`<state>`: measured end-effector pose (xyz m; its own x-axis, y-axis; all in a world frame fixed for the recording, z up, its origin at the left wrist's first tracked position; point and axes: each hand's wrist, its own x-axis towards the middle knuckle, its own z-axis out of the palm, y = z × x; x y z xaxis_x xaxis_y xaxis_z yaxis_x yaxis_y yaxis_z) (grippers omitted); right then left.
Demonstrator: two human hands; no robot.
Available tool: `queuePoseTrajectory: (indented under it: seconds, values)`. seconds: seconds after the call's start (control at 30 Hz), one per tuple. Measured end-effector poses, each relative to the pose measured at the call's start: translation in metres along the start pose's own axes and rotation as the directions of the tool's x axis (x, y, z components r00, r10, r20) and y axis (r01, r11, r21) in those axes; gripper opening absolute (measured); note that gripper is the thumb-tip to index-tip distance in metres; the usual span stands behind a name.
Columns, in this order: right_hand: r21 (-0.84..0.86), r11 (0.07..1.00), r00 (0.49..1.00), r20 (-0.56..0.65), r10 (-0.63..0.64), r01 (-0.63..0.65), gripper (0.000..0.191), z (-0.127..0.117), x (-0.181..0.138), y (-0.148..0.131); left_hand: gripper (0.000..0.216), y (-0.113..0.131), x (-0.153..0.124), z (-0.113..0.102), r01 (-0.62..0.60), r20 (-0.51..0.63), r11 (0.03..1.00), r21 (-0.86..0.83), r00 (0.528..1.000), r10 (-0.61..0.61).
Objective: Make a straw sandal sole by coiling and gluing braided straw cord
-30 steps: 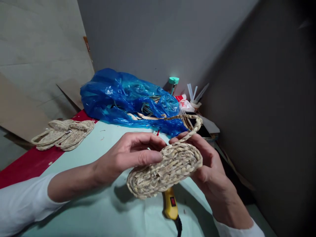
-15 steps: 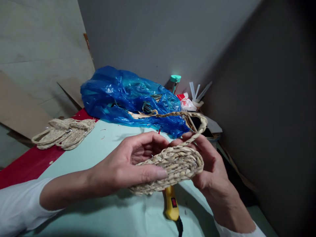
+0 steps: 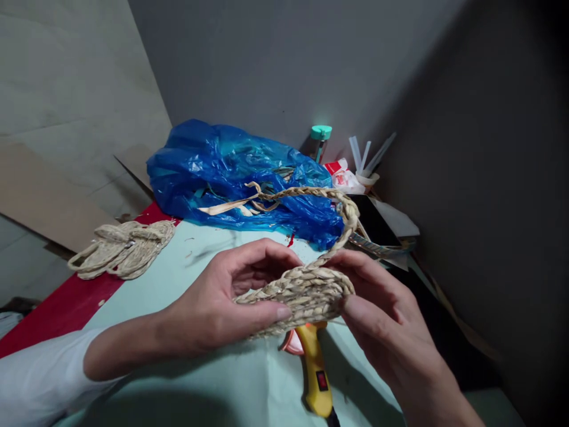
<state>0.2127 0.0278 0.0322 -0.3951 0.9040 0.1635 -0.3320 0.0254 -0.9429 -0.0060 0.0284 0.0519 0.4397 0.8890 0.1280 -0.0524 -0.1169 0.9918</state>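
Between my two hands is an oval coil of braided straw [image 3: 306, 296], tilted above the table. My left hand [image 3: 240, 296] grips its left side, the thumb lying across the front face and the fingers behind. At the right end, my right hand [image 3: 386, 314] holds the rim, thumb in front and fingers behind the coil. A loose tail of the braid [image 3: 349, 216] rises from the top edge, arches over and ends in frayed strips in front of the blue bag. Below the coil lies a yellow glue gun [image 3: 316, 373] with a red switch, its front part hidden.
A crumpled blue plastic bag [image 3: 240, 172] holding straw strips lies at the back. Bundled thin straw cord [image 3: 124, 246] sits at left on the red strip. Behind at right stand a green-capped jar [image 3: 320, 139] and a cup with white sticks [image 3: 367, 178]. A grey wall borders the right.
My right thumb has come round onto the front of the coil's right end. The coil and braid tail have shifted slightly left, and more of the glue gun shows.
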Motion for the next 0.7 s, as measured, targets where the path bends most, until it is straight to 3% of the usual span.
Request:
queuePoseTrajectory:
  seconds: [0.17,0.3,0.43,0.53,0.7]
  values:
    - [0.022,0.998,0.998,0.020,0.052,-0.053,0.026,0.000,-0.002,0.001,0.034,0.000,0.004,-0.003,0.035,0.043,0.996,-0.080,0.999,-0.031]
    - [0.083,0.994,0.998,0.027,0.064,-0.066,0.034,-0.003,-0.007,-0.002,0.031,0.004,0.005,-0.005,0.095,0.126,0.993,-0.065,0.988,-0.087]
    - [-0.016,0.999,0.999,0.013,0.046,-0.046,0.028,-0.003,-0.005,-0.009,0.040,0.005,0.007,-0.009,0.142,0.202,0.990,0.011,0.969,-0.141]
    - [-0.090,0.996,0.999,0.028,-0.019,0.021,0.011,0.000,-0.002,-0.011,0.042,0.003,0.009,-0.012,0.119,0.228,0.989,0.089,0.964,-0.136]
    - [-0.179,0.982,0.996,-0.050,-0.072,0.062,0.008,0.007,-0.002,-0.009,0.039,0.002,0.010,-0.014,-0.010,0.230,0.974,0.227,0.972,-0.044]
